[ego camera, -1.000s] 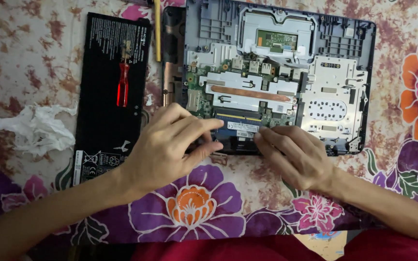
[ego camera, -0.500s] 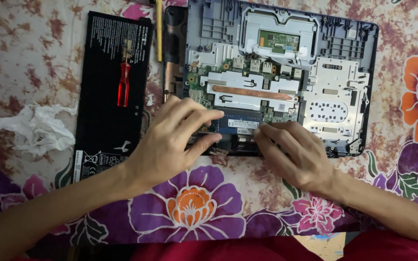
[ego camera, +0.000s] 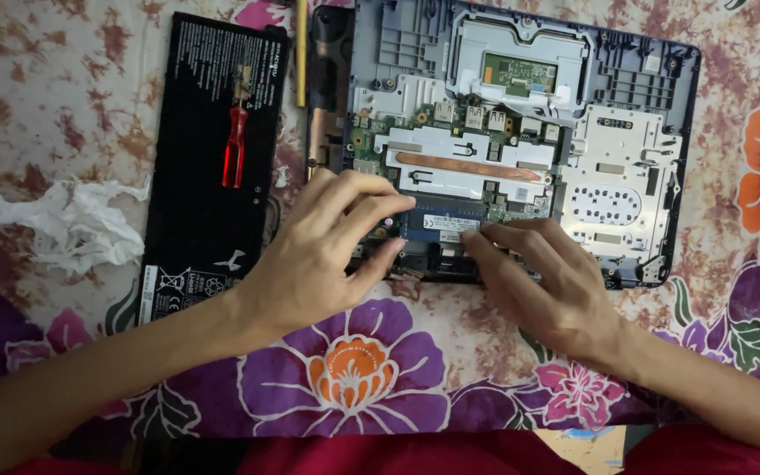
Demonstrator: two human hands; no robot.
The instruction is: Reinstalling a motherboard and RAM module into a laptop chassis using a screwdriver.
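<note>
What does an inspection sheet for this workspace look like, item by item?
Surface: floral cloth, purple and orange blooms.
Job's things: opened laptop, internals exposed; blue memory module at both hands' fingertips.
Clutter: black battery pack with red screwdriver lying on it; crumpled white tissue.
Grippers: left hand and right hand, both bare, fingertips on the module's ends.
Cables: nothing seen.
Surroundings: nothing seen.

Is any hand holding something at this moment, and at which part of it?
Nothing is lifted. Both the left hand and the right hand press fingertips on the ends of the blue memory module in the open laptop; a true grip cannot be told.
</note>
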